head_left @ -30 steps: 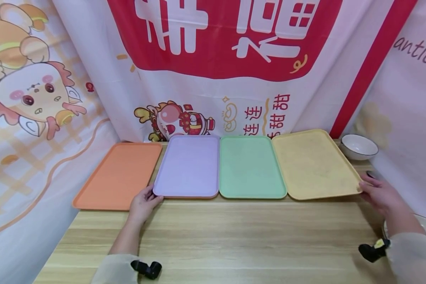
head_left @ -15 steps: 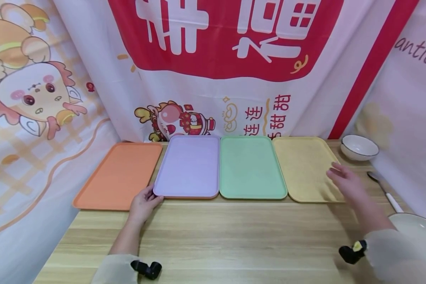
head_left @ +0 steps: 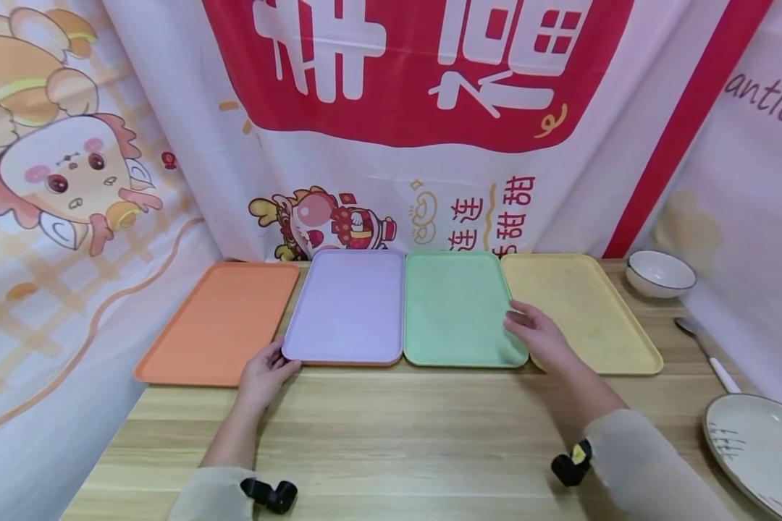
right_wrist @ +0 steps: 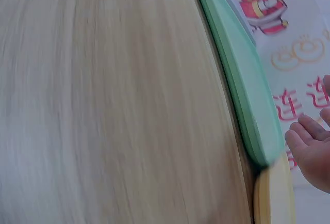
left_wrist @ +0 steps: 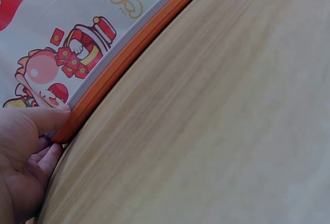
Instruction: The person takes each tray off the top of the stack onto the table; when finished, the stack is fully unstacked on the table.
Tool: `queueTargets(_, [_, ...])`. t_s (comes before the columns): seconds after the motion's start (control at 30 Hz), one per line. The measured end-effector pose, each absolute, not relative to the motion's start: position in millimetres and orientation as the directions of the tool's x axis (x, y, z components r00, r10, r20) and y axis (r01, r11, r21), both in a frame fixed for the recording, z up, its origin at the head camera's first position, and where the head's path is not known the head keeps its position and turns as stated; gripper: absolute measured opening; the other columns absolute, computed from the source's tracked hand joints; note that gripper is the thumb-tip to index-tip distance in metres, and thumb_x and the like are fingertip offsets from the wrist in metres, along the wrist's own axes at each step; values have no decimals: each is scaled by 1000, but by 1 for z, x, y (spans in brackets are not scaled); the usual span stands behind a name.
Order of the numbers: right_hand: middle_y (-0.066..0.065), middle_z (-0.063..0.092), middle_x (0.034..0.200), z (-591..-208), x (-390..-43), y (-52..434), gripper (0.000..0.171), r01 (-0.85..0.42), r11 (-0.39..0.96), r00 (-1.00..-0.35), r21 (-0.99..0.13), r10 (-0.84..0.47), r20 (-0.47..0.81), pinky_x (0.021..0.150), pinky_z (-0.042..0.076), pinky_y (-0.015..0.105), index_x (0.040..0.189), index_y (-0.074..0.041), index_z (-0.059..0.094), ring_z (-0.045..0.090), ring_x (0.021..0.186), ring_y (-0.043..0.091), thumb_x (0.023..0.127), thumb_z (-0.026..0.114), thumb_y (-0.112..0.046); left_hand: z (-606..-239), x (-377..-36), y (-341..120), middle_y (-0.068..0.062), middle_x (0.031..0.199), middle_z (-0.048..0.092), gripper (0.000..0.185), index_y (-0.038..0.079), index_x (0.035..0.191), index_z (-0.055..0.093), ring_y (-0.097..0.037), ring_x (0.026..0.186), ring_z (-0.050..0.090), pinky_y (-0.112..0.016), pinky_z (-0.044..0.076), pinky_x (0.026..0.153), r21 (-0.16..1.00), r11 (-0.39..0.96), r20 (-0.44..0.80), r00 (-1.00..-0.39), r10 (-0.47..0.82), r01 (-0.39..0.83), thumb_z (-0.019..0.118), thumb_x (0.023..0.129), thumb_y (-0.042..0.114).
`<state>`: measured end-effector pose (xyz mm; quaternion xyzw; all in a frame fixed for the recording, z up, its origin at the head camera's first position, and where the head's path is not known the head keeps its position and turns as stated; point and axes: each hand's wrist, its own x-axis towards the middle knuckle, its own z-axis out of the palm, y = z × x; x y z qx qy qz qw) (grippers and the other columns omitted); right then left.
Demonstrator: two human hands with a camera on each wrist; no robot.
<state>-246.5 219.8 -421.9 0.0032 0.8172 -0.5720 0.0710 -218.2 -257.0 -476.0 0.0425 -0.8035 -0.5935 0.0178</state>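
Note:
My left hand (head_left: 263, 376) is at the near left corner of the purple tray (head_left: 345, 307). In the left wrist view its thumb (left_wrist: 44, 118) lies on the purple rim, and its fingers are at the corner of an orange tray (left_wrist: 124, 61) stacked underneath. My right hand (head_left: 539, 336) hovers at the right edge of the green tray (head_left: 459, 307), overlapping the yellow tray (head_left: 580, 311). Its fingers look loosely extended with nothing in them, also in the right wrist view. Another orange tray (head_left: 218, 325) lies at the far left.
At the back right stands a white bowl (head_left: 661, 273). A spoon with a white handle (head_left: 723, 375) lies along the right side, above a patterned plate (head_left: 762, 449). The wooden table (head_left: 430, 441) meets printed cloth hangings (head_left: 391, 137) behind the trays.
My right hand let go of the yellow tray's near right corner and moved left to the green tray's edge. The yellow tray now lies flat in the row. The left hand stayed put.

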Motion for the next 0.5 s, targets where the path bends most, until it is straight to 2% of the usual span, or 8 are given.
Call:
queueTargets(0.13, [27, 36, 153, -427, -250, 192, 58, 81, 309, -985, -947, -118, -123, 121, 31, 51, 153, 0, 26, 34, 143, 39, 102, 51, -14, -474, -219, -256, -33, 153, 30, 68, -12, 148, 27, -41, 142, 34, -34, 36, 113, 950, 300, -57, -994, -95, -83, 63, 93, 2])
queueTargets(0.37, [28, 39, 150, -437, -252, 145, 57, 36, 279, -977, -960, -192, -93, 118, 36, 53, 151, 1, 31, 37, 141, 40, 101, 53, -14, -477, -215, -257, -41, 145, 34, 73, -17, 144, 32, -45, 136, 41, -33, 44, 108, 957, 289, 40, -994, -102, 8, 71, 88, 10])
queueTargets(0.47, [28, 44, 147, -440, -252, 124, 57, 21, 299, -975, -954, -205, -86, 115, 41, 51, 149, 3, 33, 42, 137, 40, 100, 55, -14, -477, -216, -256, -40, 147, 34, 71, -16, 144, 31, -43, 138, 40, -34, 42, 110, 960, 279, 15, -995, -104, -15, 69, 89, 6])
queueTargets(0.5, [27, 45, 146, -441, -252, 118, 56, 25, 306, -975, -952, -203, -91, 114, 42, 51, 149, 2, 35, 44, 136, 40, 99, 56, -15, -476, -216, -256, -38, 149, 32, 70, -15, 146, 29, -45, 139, 35, -36, 38, 111, 958, 284, -13, -995, -94, -39, 66, 90, 4])
